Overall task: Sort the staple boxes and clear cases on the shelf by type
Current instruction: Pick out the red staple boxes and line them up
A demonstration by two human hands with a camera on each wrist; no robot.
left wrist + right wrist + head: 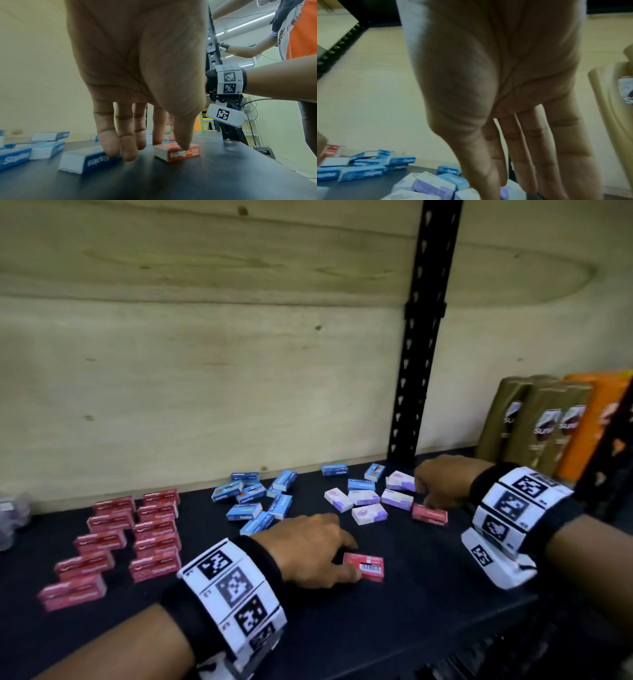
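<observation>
On the black shelf (428, 604), red staple boxes (116, 542) lie in two rows at the left. Blue staple boxes (257, 501) are heaped in the middle, and purple-and-white boxes (366, 501) lie to their right. My left hand (349, 561) pinches a lone red staple box (368, 566) between thumb and index finger; in the left wrist view the thumb (181, 143) presses on that red staple box (178, 154). My right hand (430, 501) reaches down with straight fingers (529, 169) among the purple boxes (433, 185), just above another red box (430, 513).
Clear cases (10, 515) sit blurred at the far left edge. Gold shampoo bottles (534, 426) and orange bottles (596, 419) stand at the back right. A black shelf upright (421, 337) rises against the plywood back wall. Another person (300, 33) stands beyond the shelf.
</observation>
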